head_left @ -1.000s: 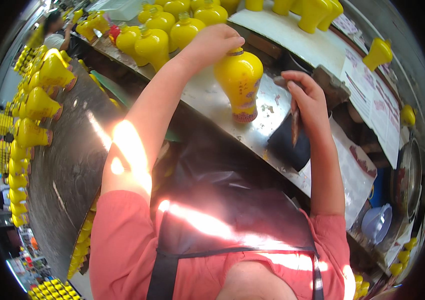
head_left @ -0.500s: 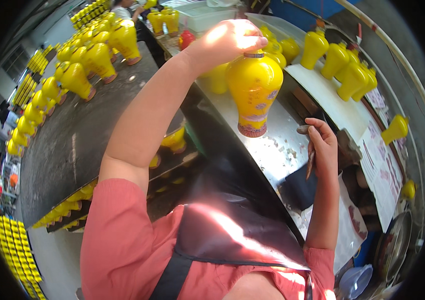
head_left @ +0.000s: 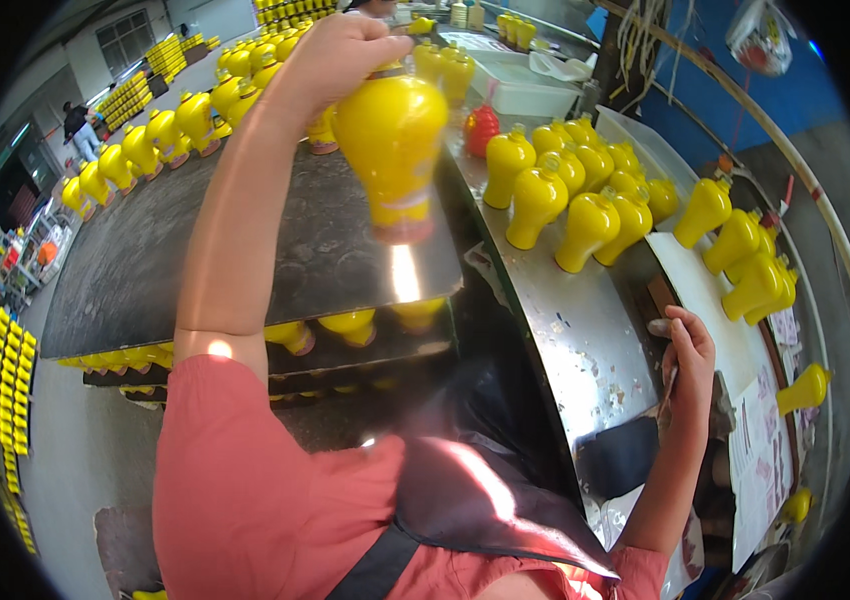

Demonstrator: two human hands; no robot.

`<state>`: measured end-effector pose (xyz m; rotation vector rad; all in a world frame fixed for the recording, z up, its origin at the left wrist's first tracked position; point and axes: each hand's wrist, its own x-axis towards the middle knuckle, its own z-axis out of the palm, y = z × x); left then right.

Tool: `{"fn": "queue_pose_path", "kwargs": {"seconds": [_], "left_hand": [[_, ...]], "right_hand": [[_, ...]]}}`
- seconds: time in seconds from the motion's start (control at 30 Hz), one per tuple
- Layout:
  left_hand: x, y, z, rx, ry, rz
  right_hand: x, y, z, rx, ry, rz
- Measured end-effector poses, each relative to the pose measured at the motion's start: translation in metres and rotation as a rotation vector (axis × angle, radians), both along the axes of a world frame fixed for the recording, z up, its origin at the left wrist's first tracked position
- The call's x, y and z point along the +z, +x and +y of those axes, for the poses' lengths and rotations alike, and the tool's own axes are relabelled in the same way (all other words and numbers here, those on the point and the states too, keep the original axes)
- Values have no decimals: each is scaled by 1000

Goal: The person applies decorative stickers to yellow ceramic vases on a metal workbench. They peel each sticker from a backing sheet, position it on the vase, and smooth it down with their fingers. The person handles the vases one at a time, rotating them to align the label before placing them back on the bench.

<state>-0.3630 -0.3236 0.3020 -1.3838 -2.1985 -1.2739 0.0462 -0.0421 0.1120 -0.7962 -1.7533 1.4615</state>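
High at the upper middle, my left hand [head_left: 340,58] grips a yellow vase [head_left: 391,130] by its neck. The vase hangs base down above the near edge of a dark tabletop [head_left: 245,230], slightly blurred, its lower part pinkish. My right hand [head_left: 690,365] is at the right, over the side of a metal bench [head_left: 565,330], with its fingers curled together. A greyish tip shows at its fingers and a thin brownish piece runs along the palm; I cannot make out what they are.
Several yellow vases [head_left: 540,205] and a red vase-like object [head_left: 482,130] stand on the bench. More yellow vases [head_left: 145,150] line the dark tabletop's far edge. Others [head_left: 755,285] stand on a white board, near printed sheets [head_left: 760,440]. A person [head_left: 80,128] is far left.
My left hand has carried the vase leftward, from over the metal bench to over the dark tabletop. The view has turned left, and my right hand keeps its curled grip.
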Motion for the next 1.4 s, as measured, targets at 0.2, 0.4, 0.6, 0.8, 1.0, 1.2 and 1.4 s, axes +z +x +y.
{"fn": "queue_pose_path", "kwargs": {"seconds": [0.2,0.4,0.6,0.8,1.0,1.2,1.4], "left_hand": [[2,-54,-68,289,-95,105],[-8,-100,-115,653,-304,301],[-22,-125,-135,812,-419,206],[-37,-145,-149,893,-406,414],[-41,-166,-163,996,-506,335],[-43,-187,-189,1120,-504,329],[-52,-222,-204,1233,-500,309]], "right_hand": [[-4,-5,18,40,-63,43],[-19,-8,36,93,-81,-2],[-36,-15,51,121,-67,-61],[-29,-26,41,93,-97,-101],[-21,-32,33,92,-103,-156],[-29,-34,42,50,-78,-171],[-34,-31,47,47,-102,-201]]}}
